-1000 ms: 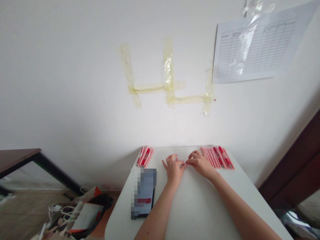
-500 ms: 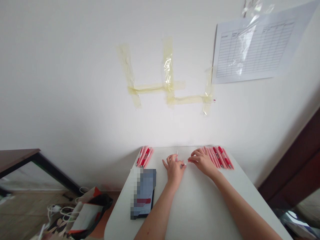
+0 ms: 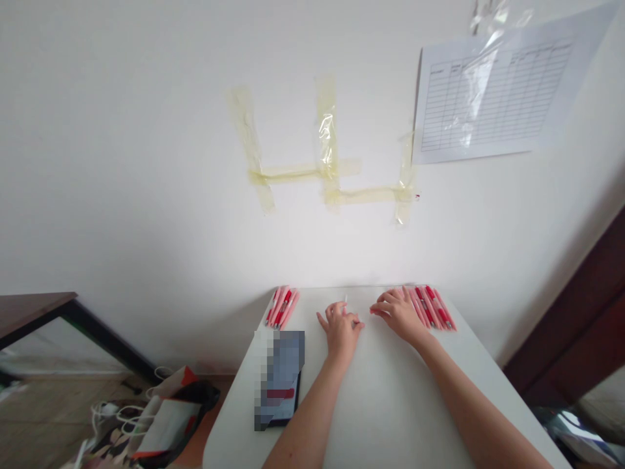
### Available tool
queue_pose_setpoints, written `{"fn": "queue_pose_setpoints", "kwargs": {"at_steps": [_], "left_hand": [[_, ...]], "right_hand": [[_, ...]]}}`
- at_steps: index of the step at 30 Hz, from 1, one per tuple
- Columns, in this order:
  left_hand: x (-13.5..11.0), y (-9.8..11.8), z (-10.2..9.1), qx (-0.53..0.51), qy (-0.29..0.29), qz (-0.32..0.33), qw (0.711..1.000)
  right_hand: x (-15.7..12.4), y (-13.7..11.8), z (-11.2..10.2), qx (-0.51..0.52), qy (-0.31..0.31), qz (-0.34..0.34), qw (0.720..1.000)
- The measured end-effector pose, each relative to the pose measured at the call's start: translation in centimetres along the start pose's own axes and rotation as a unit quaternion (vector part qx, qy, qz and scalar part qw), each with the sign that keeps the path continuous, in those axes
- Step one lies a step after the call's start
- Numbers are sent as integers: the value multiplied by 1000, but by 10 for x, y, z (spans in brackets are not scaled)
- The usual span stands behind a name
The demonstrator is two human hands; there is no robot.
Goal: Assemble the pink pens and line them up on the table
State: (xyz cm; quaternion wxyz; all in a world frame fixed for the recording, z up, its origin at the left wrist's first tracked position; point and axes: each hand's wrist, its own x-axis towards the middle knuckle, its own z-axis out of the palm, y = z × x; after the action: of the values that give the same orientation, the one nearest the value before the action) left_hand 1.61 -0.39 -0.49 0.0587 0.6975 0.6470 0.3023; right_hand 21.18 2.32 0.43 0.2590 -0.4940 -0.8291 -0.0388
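My left hand is over the middle of the white table, its fingers bent and thumb and forefinger pinched together. A thin, pale pen piece sticks up past its fingers; the rest is hidden. To the right, my right hand has thumb and fingertips closed together, a small gap from the left; anything between them is too small to make out. Its back fingers lie close to a row of pink and red pens. Another group of pink and red pens lies at the table's far left corner.
A phone, partly blurred out, lies left of my left forearm. Behind the table rises a white wall with yellowed tape and a printed sheet. A bag with papers and white cables is on the floor at left.
My right hand has shifted slightly right, widening the gap between the hands. The small white bit seen at the left fingertips no longer shows. The pens and phone stay put.
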Motion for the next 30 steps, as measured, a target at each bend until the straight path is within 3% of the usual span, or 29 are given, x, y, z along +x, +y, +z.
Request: {"fn": "queue_pose_setpoints", "kwargs": {"at_steps": [11, 21, 30], "left_hand": [[-1, 0, 0, -4, 7, 5, 1000], [0, -3, -2, -17, 31, 1, 999], [5, -12, -8, 26, 85, -48, 995]], "right_hand": [[0, -1, -1, 5, 2, 3, 1000], [3, -5, 2, 33, -57, -5, 998], [5, -10, -3, 59, -107, 1, 993]]}}
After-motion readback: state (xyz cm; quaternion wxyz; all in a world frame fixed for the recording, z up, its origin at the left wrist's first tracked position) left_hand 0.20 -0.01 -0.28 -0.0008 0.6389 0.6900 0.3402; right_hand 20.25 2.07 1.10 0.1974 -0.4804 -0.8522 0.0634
